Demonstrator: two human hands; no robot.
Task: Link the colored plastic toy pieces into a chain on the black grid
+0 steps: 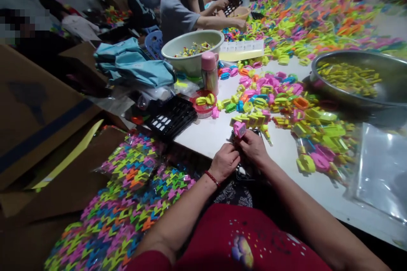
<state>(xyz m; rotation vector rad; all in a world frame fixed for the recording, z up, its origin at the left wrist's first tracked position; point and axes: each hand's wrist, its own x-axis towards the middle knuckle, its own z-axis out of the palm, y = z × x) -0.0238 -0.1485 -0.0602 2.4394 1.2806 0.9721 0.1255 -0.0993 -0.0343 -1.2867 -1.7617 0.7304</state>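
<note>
At the table's front edge my two hands meet over a black plastic tray with cut-out slots (244, 172). My left hand (225, 161), with a red bead bracelet on the wrist, is closed; its fingertips are curled in beside the tray, and what they pinch is hidden. My right hand (253, 147) is closed around a pink plastic toy watch (239, 129) with a grey square face, which shows above its fingers. Just beyond lies a row of yellow toy watches (251, 119), close to the pink one.
Stacked black trays (171, 118), a red basket (203, 110) and a pink-capped bottle (210, 74) stand left. Colourful toy pieces (270, 89) cover the table. A metal bowl (349, 93) and clear bags (383, 169) are right. Bagged pieces (127, 203) lie below left. Co-workers (181, 12) sit beyond.
</note>
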